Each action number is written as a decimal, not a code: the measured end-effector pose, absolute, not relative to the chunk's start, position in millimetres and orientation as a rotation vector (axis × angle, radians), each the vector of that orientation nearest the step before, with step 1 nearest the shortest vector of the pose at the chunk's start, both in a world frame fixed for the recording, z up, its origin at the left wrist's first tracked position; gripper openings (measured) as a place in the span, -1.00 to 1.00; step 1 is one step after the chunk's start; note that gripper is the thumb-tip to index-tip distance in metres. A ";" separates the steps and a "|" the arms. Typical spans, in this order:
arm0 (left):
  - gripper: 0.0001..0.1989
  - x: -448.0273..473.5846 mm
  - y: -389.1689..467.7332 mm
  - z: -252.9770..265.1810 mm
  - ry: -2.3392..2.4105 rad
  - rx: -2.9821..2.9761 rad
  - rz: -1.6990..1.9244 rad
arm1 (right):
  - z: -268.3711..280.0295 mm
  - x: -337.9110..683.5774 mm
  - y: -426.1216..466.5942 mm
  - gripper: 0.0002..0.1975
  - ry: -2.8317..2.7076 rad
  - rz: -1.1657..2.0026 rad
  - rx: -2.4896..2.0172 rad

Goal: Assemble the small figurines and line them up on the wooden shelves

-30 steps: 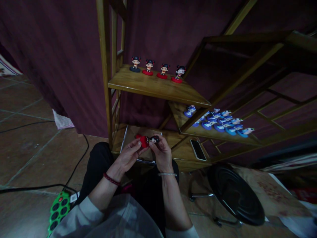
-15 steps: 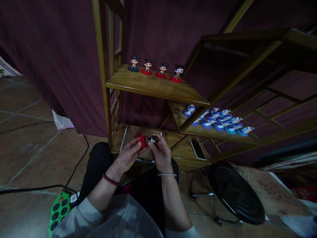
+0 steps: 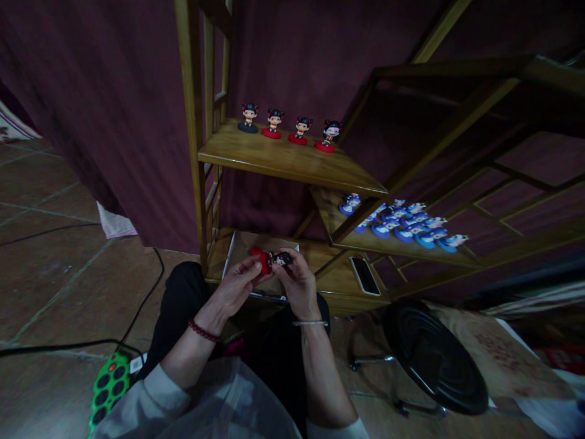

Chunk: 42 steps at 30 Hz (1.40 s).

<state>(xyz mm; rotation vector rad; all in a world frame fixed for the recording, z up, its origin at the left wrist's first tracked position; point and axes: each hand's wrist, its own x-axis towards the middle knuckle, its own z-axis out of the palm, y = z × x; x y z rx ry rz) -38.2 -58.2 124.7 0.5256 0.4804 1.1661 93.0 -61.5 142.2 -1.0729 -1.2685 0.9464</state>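
open air above both hands up to the middle shelf, whose front edge overhangs. wooden upright bars the left; slanted brace bars the right. open box and phone occupy the bottom board. black stool blocks low right. floor at left carries cable and green power strip.

One head-worn view looks forward and down, close over the lap; wooden shelf just ahead.

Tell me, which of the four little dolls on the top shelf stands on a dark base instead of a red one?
The leftmost doll, nearest the shelf's upright post; the other three dolls stand on red bases.
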 end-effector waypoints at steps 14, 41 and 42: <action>-0.84 -38.3 -60.3 125.7 0.576 0.597 1.173 | 131.3 98.6 -56.6 -0.73 -1.423 0.835 -1.105; -0.81 -37.2 -63.1 123.8 0.550 0.512 1.000 | 154.1 125.5 -53.3 -0.75 -1.971 0.720 -1.066; -0.82 -36.7 -63.4 124.4 0.550 0.507 1.003 | 156.8 126.3 -52.9 -0.74 -1.998 0.702 -1.059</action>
